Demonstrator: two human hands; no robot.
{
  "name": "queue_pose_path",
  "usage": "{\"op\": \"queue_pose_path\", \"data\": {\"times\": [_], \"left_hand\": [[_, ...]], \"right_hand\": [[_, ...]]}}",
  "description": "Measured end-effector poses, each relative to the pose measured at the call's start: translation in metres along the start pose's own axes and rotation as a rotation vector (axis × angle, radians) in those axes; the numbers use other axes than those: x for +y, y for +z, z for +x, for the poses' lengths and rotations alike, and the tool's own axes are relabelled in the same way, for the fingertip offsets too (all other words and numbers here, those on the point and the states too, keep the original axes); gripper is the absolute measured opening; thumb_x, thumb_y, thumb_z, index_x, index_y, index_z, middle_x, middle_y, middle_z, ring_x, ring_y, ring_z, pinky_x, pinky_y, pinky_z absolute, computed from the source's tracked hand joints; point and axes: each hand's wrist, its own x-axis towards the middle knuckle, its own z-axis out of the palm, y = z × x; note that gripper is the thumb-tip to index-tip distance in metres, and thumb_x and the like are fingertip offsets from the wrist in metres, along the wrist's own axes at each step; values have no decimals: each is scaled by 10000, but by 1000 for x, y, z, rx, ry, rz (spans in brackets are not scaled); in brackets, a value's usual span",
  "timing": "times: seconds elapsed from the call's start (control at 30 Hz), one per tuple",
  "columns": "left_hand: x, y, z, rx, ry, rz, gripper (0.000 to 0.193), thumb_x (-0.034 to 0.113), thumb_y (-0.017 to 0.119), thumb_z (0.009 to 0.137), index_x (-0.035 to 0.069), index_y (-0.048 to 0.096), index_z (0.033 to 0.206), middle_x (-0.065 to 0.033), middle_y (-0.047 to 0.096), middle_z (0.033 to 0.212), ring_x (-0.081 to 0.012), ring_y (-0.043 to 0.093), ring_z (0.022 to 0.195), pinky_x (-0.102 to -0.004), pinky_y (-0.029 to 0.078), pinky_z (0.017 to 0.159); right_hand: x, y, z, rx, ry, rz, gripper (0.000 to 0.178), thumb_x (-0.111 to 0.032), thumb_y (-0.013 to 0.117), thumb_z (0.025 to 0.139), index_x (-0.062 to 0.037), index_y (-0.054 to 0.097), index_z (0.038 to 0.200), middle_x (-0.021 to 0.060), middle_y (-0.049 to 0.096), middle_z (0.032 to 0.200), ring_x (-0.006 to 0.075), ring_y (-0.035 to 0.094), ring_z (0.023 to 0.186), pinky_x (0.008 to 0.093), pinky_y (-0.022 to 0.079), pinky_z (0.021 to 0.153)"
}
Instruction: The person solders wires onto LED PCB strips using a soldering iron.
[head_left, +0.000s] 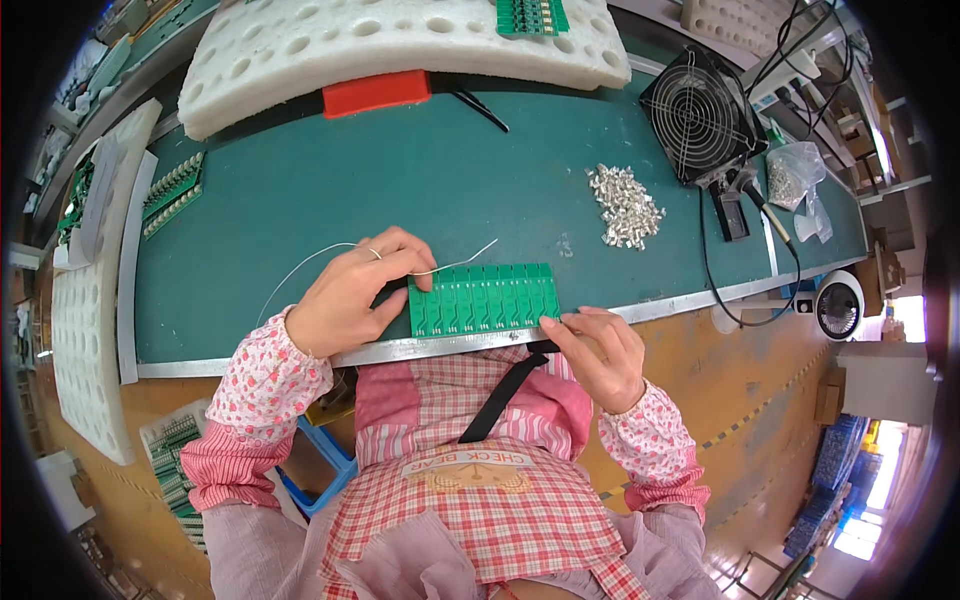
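Note:
A green circuit board panel [485, 302] lies at the table's front edge, its rows of tracks facing up. My left hand [352, 292] is at the panel's left end, thumb and forefinger closed on a thin silvery wire that looks like solder [480, 254]. The wire's free end reaches over the panel's far edge, and its tail loops back to the left. At the panel's near right corner, my right hand [602, 352] grips the board between thumb and fingers. The underside of the board is hidden.
To the right lie a pile of small silvery parts [626, 208], a black fan [700, 115], a soldering iron [768, 208] with its cable, and a plastic bag [795, 172]. White foam trays [310, 50], a red block [376, 93] and black tweezers [482, 110] are beyond; populated boards [174, 192] lie left.

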Motion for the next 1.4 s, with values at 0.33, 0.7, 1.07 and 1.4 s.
{"op": "queue_pose_path", "data": {"times": [0.33, 0.7, 1.07, 1.4], "left_hand": [[7, 11, -3, 77, 26, 173, 235, -120, 486, 644, 39, 539, 809, -79, 545, 984, -240, 541, 841, -319, 404, 766], [13, 14, -10, 116, 0, 206, 208, 1, 632, 626, 58, 527, 796, -92, 540, 1040, -280, 525, 908, -348, 391, 827], [38, 24, -2, 367, 99, 380, 101, 106, 691, 703, 69, 599, 721, -32, 615, 906, -227, 552, 789, -350, 384, 767], [69, 78, 24, 225, 252, 220, 144, 50, 676, 680, 33, 547, 619, -37, 634, 899, -227, 556, 747, -357, 412, 715]], "right_hand": [[-2, 6, -8, -9, -7, -70, 478, -88, 638, 572, -84, 651, 1050, 68, 563, 913, 233, 559, 807, 339, 525, 737], [0, 4, -1, 17, 71, -10, 434, -25, 679, 587, -74, 654, 1018, 82, 580, 915, 231, 565, 780, 344, 506, 727], [127, -82, -61, 993, 1212, 951, 391, -166, 605, 869, -22, 484, 1212, 90, 551, 1061, 125, 529, 716, 249, 477, 691], [231, -105, -59, 876, 1159, 1318, 345, -341, 554, 902, -152, 513, 1188, 49, 540, 861, 48, 452, 608, 202, 454, 563]]}}
